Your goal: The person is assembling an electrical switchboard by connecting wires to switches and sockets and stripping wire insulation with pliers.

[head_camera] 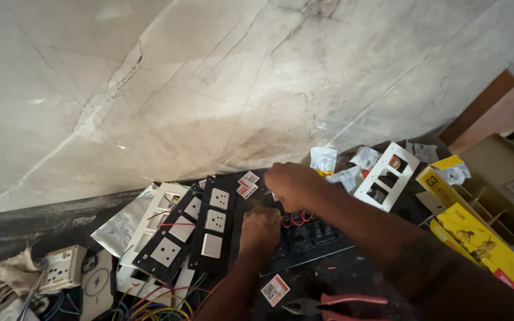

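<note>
Hands at centre frame, both on a black switch panel point(310, 238) with red wire loops point(295, 219). Left hand point(260, 230) closed in a fist on the panel's left end; right hand point(290, 183) curled knuckles-up at its upper edge, grip hidden, cannot tell what it pinches. Just left lie two black socket plates point(212, 223). White frame point(386, 176) sits right of centre, yellow boxes point(483, 244) at right edge. Red-handled pliers point(334, 304) lie at bottom centre, near the left forearm.

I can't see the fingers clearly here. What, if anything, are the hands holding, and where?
Both the left hand and right hand rest on the black switch panel near its red wires; a grip cannot be told.
</note>
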